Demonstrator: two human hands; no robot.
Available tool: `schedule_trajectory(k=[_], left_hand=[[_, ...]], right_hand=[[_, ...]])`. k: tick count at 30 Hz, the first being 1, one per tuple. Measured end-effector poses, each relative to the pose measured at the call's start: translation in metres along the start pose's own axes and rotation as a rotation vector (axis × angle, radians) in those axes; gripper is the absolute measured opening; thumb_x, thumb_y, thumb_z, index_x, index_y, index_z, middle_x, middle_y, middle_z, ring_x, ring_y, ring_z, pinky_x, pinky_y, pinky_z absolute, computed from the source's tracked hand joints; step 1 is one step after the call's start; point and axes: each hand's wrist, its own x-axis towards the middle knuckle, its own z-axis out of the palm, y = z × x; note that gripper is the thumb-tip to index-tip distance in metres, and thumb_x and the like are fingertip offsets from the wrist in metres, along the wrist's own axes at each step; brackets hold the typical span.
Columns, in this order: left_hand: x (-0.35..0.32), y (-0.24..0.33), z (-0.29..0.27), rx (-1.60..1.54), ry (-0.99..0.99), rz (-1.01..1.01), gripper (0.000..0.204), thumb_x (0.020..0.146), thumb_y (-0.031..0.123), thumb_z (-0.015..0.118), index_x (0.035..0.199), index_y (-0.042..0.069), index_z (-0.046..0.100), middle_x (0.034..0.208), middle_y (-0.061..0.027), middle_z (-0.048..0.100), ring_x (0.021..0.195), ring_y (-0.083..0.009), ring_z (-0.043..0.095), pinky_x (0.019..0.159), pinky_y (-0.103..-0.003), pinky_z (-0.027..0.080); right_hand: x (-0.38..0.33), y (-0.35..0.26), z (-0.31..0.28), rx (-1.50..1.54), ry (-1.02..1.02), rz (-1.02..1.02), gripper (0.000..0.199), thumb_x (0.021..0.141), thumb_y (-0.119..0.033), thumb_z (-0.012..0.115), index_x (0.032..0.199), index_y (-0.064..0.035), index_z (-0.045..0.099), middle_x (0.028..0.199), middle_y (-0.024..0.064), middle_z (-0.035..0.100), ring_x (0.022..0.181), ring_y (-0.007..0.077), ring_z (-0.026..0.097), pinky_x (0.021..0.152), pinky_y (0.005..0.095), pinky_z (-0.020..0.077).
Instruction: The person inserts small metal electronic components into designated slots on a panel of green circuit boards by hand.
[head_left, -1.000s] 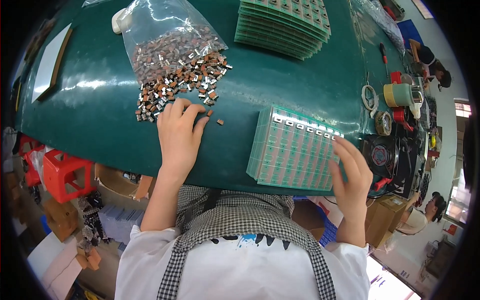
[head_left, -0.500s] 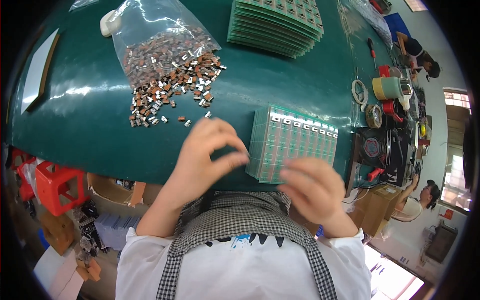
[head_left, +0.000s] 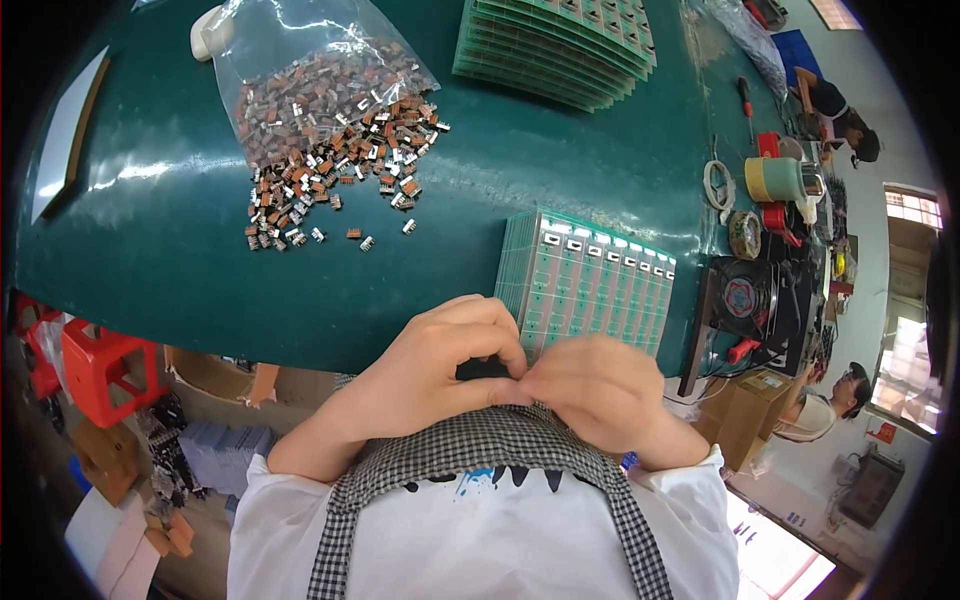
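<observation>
My left hand [head_left: 440, 368] and my right hand [head_left: 603, 388] meet at their fingertips, just off the near edge of a stack of green circuit board panels [head_left: 595, 285]. Both hands are closed in a pinch; whatever lies between the fingers is too small or hidden to make out. Along the far edge of the top panel runs a row of small silver switches [head_left: 592, 250]. Left of it, many tiny brown-and-silver slide switches [head_left: 345, 180] spill from a clear plastic bag [head_left: 300, 40], with a few lying loose nearer me.
At the far side stands another, fanned stack of board panels [head_left: 560, 60]. A black fan [head_left: 745, 290], a tape roll [head_left: 745, 233] and a red-handled screwdriver [head_left: 744, 92] are at the right. A white board [head_left: 70, 135] lies far left, above red stools [head_left: 105, 370]. Other people work beyond.
Both hands have come together at the fingertips. My left hand has moved right and nearer me; my right has moved slightly left.
</observation>
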Motion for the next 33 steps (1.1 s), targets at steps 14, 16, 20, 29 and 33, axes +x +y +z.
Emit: schedule_trajectory(k=[14,16,20,29,33], left_hand=[[0.008,-0.05,-0.023,1.108,0.618,-0.234,0.019,0.078,0.011,0.072,0.093,0.007,0.062,0.093,-0.0063,0.054,0.089,-0.0251,0.052,0.08,-0.04,0.041],[0.008,-0.049,-0.024,1.124,0.614,-0.227,0.017,0.078,0.01,0.072,0.092,0.007,0.062,0.093,-0.0063,0.054,0.089,-0.0249,0.052,0.08,-0.04,0.041],[0.006,-0.03,-0.016,0.937,0.54,0.011,0.02,0.073,0.01,0.073,0.089,0.008,0.061,0.094,-0.005,0.055,0.089,-0.0246,0.053,0.079,-0.04,0.04],[0.006,-0.011,0.011,0.854,0.376,0.402,0.025,0.067,0.014,0.07,0.091,0.009,0.063,0.1,-0.0035,0.057,0.09,-0.0211,0.054,0.079,-0.039,0.041],[0.004,-0.007,0.009,0.96,0.348,0.404,0.03,0.071,0.015,0.071,0.099,0.009,0.062,0.103,-0.0049,0.057,0.094,-0.0221,0.054,0.084,-0.041,0.041]], right_hand=[[0.01,0.038,0.002,-0.341,0.086,0.219,0.023,0.073,0.003,0.072,0.094,-0.0038,0.068,0.085,0.0076,0.068,0.075,0.0233,0.066,0.063,0.0312,0.0523],[0.01,0.037,0.002,-0.384,0.049,0.198,0.024,0.073,0.002,0.072,0.095,-0.0042,0.068,0.088,0.0074,0.068,0.076,0.0231,0.066,0.063,0.0308,0.0526],[0.013,0.026,-0.001,-0.445,0.031,0.211,0.024,0.073,0.001,0.073,0.096,-0.004,0.069,0.093,0.0082,0.067,0.08,0.0232,0.066,0.066,0.0301,0.0537],[0.002,0.013,-0.006,0.43,0.072,0.635,0.018,0.079,0.001,0.072,0.097,0.0,0.069,0.094,0.0113,0.068,0.085,0.0184,0.067,0.071,0.0276,0.055],[-0.001,0.017,-0.012,0.354,0.06,0.635,0.017,0.079,0.0,0.072,0.095,0.0,0.069,0.092,0.0108,0.068,0.083,0.0188,0.067,0.069,0.0279,0.0546]])
